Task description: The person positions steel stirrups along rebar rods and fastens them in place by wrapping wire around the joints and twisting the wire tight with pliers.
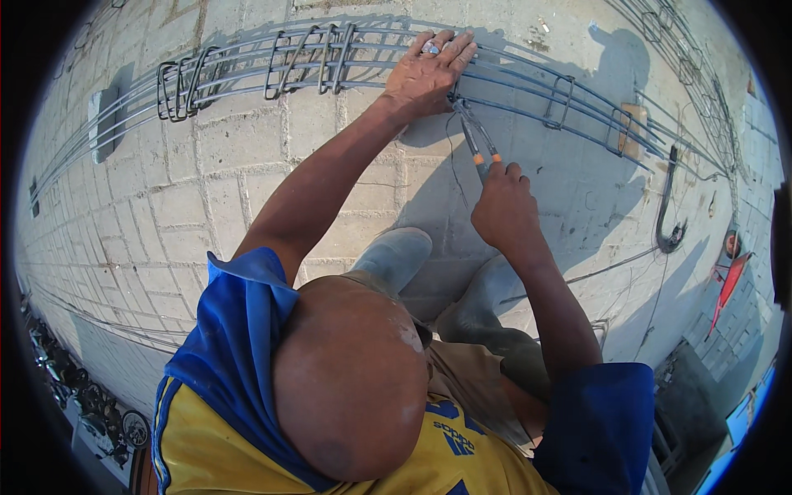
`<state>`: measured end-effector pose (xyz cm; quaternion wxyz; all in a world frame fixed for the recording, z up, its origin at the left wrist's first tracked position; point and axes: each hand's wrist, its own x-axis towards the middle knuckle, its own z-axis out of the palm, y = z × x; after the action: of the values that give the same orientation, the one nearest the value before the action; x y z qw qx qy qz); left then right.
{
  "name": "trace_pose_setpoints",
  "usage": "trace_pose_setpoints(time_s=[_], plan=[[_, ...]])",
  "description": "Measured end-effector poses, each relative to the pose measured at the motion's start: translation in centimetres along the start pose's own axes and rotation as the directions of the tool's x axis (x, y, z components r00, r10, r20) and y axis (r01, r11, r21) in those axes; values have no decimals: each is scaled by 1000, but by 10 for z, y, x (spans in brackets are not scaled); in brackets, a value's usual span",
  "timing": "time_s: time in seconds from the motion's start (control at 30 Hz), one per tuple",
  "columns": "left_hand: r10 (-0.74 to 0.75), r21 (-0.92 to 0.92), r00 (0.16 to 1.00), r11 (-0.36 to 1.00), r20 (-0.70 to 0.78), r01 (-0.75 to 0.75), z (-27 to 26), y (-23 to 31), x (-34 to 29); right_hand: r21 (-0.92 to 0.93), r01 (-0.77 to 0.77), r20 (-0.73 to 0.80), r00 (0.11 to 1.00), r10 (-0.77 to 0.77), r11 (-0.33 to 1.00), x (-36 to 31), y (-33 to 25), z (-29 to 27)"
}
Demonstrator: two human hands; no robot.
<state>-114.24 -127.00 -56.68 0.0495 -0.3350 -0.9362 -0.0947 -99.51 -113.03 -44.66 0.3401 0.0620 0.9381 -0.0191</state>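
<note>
Head view: I crouch over a long cage of steel bars (511, 87) lying on the paved ground. My left hand (425, 74) lies flat on top of the bars, fingers close together and pressed down, thumb tucked toward the joint. My right hand (503, 206) is wrapped tight around the orange-necked handles of a pair of pliers (478, 144), whose nose meets a thin tie wire (454, 157) just under my left palm, where a stirrup crosses a bar. To tie well, I judge the left hand should pin the bars steady while the pliers twist the wire snug without snapping it.

The ground is pale concrete paving (206, 190) in bright sun. Loose stirrups (309, 58) sit bunched along the cage to my left; a steel hook (668, 219) lies to the right. My boots (396, 256) stand just below the work.
</note>
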Motion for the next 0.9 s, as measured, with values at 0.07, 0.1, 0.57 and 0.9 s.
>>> trace_pose_setpoints(time_s=[0.07,0.1,0.57,0.9], plan=[[-9,-44,1000,999,12,9,5,-4,-2,162,21,-7,1000,-21,987,1,1,19],[-17,-91,1000,996,15,19,5,-5,-1,283,49,-25,999,-44,958,0,1,27],[-7,-28,999,1000,47,9,5,-8,-3,832,-297,40,874,-484,-469,13,-12,109],[781,-379,596,502,-187,-777,-8,41,-47,259,-615,-437,613,-658,-745,35,4,155]])
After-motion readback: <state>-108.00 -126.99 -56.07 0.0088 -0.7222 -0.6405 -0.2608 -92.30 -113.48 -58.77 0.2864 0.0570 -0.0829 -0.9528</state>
